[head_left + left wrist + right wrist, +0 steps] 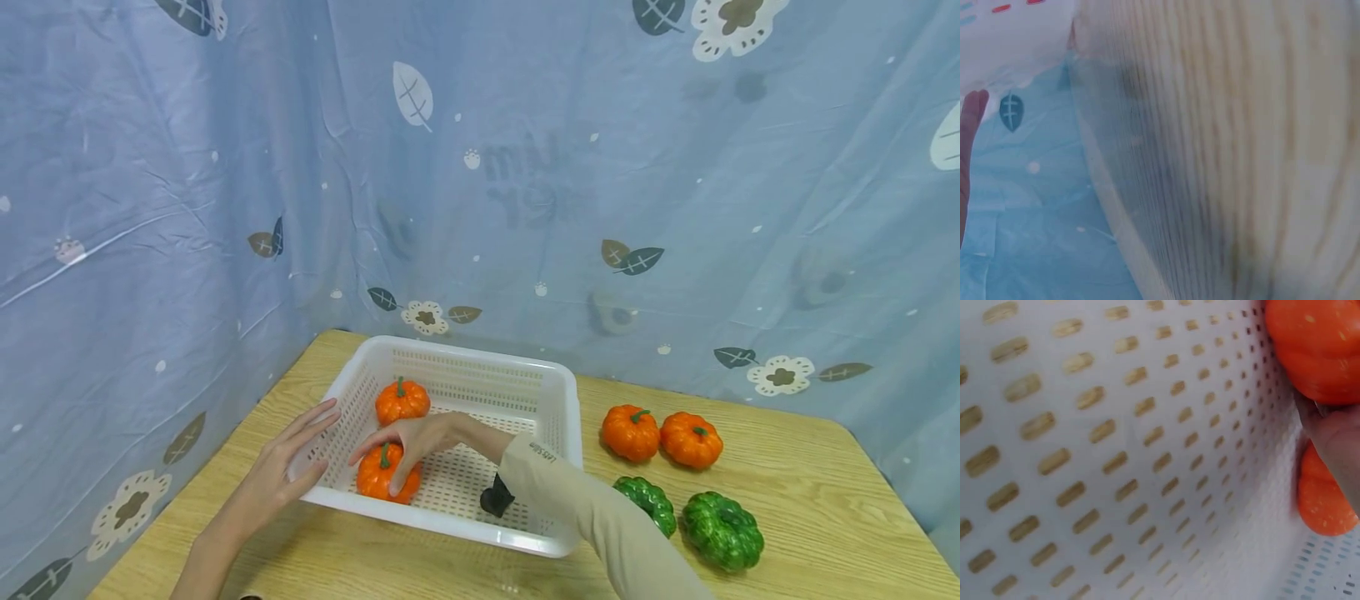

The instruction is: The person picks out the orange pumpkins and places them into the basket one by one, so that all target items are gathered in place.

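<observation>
Gripping the front pumpkin (387,477): right hand (423,437), seen from the head, its fingers (371,442) curled over the top and far side, thumb down the near side. The front pumpkin sits under these fingers, inside the white basket (480,357), stem upward; cannot tell whether its base touches the basket floor. Rear pumpkin (402,402), also orange, stands in the basket just beyond the same fingers, near the back left corner.

Left hand (281,462): fingers extended, grasping nothing, laid at the basket's left rim, to the left of the right fingers. Firmness of contact cannot be told. Left wrist view gives only a strip of finger at the frame edge, beside the curtain (1035,206) and blurred worktop (1260,125).

Right wrist view: hand shows between two orange pumpkins, against the upper one; slotted basket surface fills the rest.

Well to the right of the right fingers, outside the basket, on the worktop: third pumpkin (631,433) and fourth pumpkin (691,440), both orange, side by side. Nearer the person than those: small green pumpkin (647,504), partly hidden by the right sleeve (600,512), and large green pumpkin (722,531) just beside it.
</observation>
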Motion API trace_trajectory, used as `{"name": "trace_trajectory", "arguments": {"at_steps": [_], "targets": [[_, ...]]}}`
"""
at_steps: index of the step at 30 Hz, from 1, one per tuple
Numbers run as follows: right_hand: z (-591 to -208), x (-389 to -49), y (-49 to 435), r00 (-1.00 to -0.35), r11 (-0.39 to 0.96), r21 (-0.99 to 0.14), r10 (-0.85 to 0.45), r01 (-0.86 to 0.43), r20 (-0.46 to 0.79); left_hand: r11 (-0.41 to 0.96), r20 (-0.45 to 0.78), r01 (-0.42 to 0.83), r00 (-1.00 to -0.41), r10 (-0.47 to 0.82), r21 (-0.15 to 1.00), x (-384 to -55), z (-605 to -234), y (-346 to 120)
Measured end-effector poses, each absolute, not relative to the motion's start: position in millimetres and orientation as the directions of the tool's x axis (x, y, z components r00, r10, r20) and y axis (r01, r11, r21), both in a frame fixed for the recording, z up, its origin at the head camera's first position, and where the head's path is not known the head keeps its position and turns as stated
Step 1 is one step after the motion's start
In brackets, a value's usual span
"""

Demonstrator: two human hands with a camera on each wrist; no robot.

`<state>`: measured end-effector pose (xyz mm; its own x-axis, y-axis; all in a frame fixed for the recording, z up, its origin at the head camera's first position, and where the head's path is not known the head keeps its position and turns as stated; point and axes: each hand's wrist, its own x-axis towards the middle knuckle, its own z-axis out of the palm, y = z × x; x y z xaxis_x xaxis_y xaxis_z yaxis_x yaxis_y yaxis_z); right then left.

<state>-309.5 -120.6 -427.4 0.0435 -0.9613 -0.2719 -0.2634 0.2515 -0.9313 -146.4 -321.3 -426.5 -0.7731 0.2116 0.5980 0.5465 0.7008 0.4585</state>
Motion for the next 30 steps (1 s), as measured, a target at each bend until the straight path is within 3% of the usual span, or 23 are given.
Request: {"name": "trace_trajectory", "arguments": {"at_steps": [10,15,30], "targets": [[-417,-322,-108,0.146,0.238,-0.948,-0.952,-0.21,-0.271,0.698,0.601,0.546,-0.773,0.205,0.464,-148,-424,-316],[-418,-325,-108,0.168,0.241,-0.951,-0.947,-0.192,-0.274,0.694,0.604,0.545,-0.772,0.196,0.471,-149,-423,-315],[-415,-322,-126,0.18,0.245,-0.923,-0.935,-0.298,-0.306,0.703,0.608,0.55,-0.766,0.209,0.451,-147,-426,-319]]}}
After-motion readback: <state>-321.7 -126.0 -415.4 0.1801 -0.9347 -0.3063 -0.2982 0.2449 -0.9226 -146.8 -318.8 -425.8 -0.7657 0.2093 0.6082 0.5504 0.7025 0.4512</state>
